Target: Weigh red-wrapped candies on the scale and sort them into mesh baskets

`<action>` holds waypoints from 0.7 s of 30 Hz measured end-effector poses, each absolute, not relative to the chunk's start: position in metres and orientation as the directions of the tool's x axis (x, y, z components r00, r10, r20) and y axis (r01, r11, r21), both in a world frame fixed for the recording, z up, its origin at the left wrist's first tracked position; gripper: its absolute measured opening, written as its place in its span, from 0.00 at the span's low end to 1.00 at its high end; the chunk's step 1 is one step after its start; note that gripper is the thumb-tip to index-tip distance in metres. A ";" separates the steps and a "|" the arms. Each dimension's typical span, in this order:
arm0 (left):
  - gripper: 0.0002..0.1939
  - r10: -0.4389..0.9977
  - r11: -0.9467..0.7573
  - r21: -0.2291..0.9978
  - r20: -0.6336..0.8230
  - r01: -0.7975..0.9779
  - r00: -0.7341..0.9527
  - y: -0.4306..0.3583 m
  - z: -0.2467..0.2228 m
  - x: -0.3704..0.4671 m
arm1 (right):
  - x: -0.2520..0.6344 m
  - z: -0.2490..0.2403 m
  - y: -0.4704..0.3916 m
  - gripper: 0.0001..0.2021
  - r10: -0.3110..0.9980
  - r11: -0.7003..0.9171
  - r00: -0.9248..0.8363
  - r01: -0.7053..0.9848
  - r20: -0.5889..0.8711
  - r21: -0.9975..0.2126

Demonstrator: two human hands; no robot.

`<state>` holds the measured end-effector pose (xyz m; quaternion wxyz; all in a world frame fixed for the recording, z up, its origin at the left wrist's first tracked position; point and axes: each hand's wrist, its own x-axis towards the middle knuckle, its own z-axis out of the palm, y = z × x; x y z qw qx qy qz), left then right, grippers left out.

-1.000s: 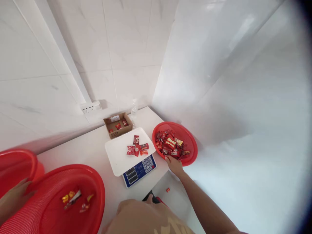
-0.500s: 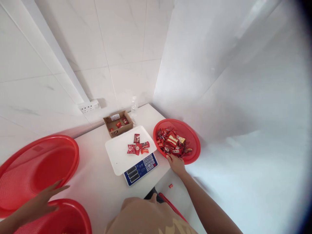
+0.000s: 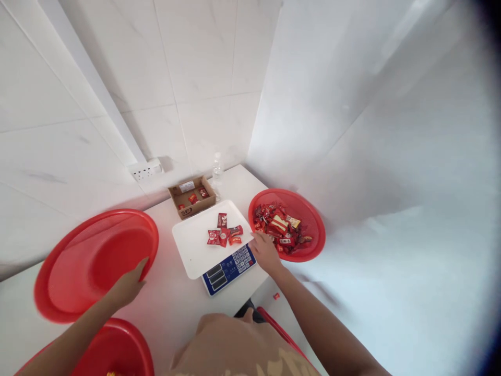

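My left hand [image 3: 131, 284] grips the right rim of an empty red basket [image 3: 96, 213] on the table's left side. My right hand [image 3: 265, 250] is at the right edge of the white scale tray [image 3: 191, 253], its fingers partly hidden and what they hold, if anything, too small to tell. Several red-wrapped sweets [image 3: 223, 236] lie together on the tray. Below the tray shows the scale's blue keypad panel [image 3: 229, 270]. Just right of my right hand, another red basket [image 3: 319, 224] holds a heap of wrapped sweets [image 3: 274, 219].
Behind the scale stand a cardboard box [image 3: 191, 210] with a few sweets and a clear bottle [image 3: 217, 168]. A third red basket [image 3: 146, 350] is at the lower left. One sweet [image 3: 276, 296] lies below the table edge. A wall socket [image 3: 144, 171] is behind.
My left hand has moved right and taken the upper left basket's rim; that basket has shifted right. My right hand has left the sweet-filled basket's rim and moved left to the tray edge.
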<state>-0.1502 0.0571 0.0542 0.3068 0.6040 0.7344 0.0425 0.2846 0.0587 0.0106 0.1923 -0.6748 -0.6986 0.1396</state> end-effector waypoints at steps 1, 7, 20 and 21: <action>0.29 0.904 0.210 0.396 -0.427 0.894 -0.023 0.052 0.053 -0.148 | 0.274 0.014 0.064 0.22 0.997 0.068 -0.052 0.888 0.048 -0.455; 0.16 0.811 -0.006 0.273 -0.562 0.962 0.164 0.042 0.072 -0.128 | 0.231 0.026 0.096 0.29 0.961 0.115 -0.204 0.911 -0.188 -0.397; 0.26 0.951 0.142 0.795 -0.276 0.589 0.143 0.120 0.051 0.034 | 0.217 0.024 0.116 0.17 0.963 -0.139 -0.034 0.789 -0.267 -0.599; 0.26 0.942 0.202 0.808 -0.314 0.553 0.115 0.126 0.044 0.043 | 0.214 0.024 0.117 0.15 0.954 -0.218 -0.002 0.683 -0.301 -0.697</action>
